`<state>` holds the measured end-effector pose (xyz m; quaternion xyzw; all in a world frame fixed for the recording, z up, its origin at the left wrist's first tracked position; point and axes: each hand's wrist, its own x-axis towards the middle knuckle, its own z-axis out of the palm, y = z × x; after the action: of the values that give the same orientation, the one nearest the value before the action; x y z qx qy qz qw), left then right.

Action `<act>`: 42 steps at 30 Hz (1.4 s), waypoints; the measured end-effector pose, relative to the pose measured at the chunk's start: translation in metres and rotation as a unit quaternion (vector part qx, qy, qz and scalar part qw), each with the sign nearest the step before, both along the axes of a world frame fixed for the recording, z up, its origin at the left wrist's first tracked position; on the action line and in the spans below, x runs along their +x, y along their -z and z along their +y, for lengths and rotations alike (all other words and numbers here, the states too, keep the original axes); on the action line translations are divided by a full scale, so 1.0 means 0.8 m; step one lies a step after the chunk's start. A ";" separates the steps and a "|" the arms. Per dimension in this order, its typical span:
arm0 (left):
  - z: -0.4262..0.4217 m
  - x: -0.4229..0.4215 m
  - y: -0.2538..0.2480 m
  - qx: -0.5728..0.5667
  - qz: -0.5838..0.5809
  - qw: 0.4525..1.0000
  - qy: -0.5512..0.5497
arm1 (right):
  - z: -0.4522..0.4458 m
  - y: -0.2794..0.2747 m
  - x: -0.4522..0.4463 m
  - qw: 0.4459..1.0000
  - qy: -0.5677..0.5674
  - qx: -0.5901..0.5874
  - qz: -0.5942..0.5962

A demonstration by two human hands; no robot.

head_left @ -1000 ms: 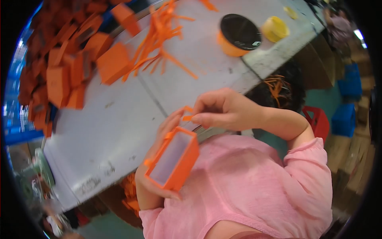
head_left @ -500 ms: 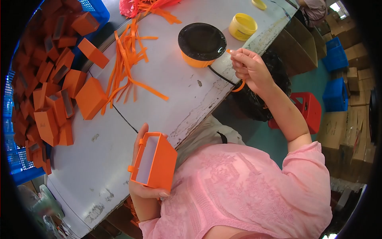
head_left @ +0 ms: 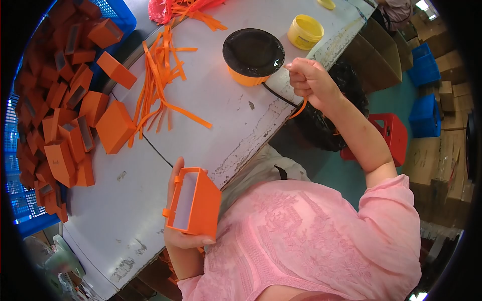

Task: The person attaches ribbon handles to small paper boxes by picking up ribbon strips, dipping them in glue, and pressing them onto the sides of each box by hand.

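One hollow angular box (head_left: 207,206), left grip (head_left: 185,239); curved orange strip (head_left: 300,109), right grip (head_left: 312,83).

Cartons (head_left: 424,158) and a red stool (head_left: 396,143) stand on green floor (head_left: 392,103) beside a pale table (head_left: 110,220).

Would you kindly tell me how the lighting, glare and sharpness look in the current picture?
In the head view, black curved borders frame the scene, fisheye-like; a small white glint sits on the black disc; the box pile darkens toward the upper left; the fan near the edge looks softer; the held box looks fairly crisp.
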<state>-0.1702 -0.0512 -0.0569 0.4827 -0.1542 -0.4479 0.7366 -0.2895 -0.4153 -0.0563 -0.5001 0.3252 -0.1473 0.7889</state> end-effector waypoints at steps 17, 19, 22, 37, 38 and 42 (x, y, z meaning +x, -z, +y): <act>-0.041 0.011 0.009 0.123 -0.699 0.690 -0.139 | 0.183 -0.037 0.020 0.873 -0.348 -0.316 -0.131; -0.040 0.010 0.008 0.134 -0.711 0.676 -0.142 | 0.186 -0.038 0.022 0.878 -0.350 -0.303 -0.118; -0.041 0.009 0.007 0.127 -0.720 0.666 -0.151 | 0.188 -0.035 0.023 0.868 -0.342 -0.338 -0.125; -0.031 0.009 0.000 0.187 -0.822 0.524 -0.121 | 0.191 -0.029 0.032 0.906 -0.345 -0.231 -0.079; -0.034 0.004 0.001 0.180 -0.809 0.541 -0.139 | 0.193 -0.030 0.034 0.890 -0.370 -0.262 -0.046; -0.034 0.005 0.003 0.183 -0.781 0.581 -0.135 | 0.187 -0.025 0.039 0.849 -0.397 -0.349 -0.011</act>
<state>-0.1661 -0.0787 -0.0596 0.7863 -0.5179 0.1880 0.2794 -0.2587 -0.2654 -0.0366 -0.8274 0.0173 0.0693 0.5571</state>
